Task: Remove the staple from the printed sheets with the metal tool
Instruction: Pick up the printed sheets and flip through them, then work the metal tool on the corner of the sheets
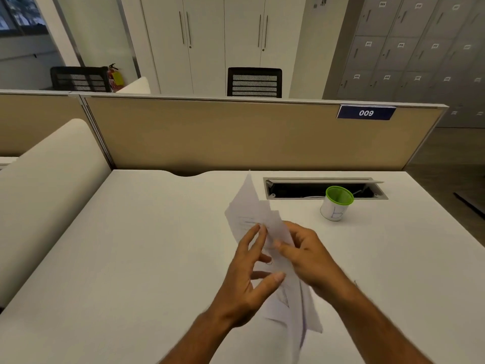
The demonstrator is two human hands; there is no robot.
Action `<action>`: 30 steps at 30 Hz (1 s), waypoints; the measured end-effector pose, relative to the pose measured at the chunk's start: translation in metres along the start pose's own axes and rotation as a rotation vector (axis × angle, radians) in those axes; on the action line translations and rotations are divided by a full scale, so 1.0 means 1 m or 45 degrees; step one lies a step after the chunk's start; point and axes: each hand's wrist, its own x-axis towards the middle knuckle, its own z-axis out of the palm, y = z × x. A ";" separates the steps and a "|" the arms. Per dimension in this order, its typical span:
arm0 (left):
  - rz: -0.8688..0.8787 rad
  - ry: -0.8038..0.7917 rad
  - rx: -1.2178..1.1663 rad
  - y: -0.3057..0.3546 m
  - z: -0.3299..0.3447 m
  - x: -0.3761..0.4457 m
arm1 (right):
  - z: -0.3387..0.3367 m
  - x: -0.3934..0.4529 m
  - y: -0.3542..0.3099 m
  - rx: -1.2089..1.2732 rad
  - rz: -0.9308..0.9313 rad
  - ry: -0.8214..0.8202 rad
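Note:
A bundle of white printed sheets [253, 206] is held nearly on edge above the desk, blurred by motion. My right hand [307, 256] grips the sheets from the right side. My left hand [249, 274] is on the left of the sheets with fingers spread, fingertips touching the paper. A small thin ring-like metal piece [269, 262] shows by my left fingers; whether it is the tool or a staple is unclear. No staple is clearly visible.
A white cup with a green rim [337, 204] stands on the white desk [131, 245] at the right, in front of an open cable tray [322, 189]. A beige partition [223, 132] bounds the far edge. A padded white divider [47, 185] lies left.

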 end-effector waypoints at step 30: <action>-1.092 0.225 0.148 -0.142 -0.064 -0.006 | -0.109 0.022 0.169 -0.854 0.415 0.491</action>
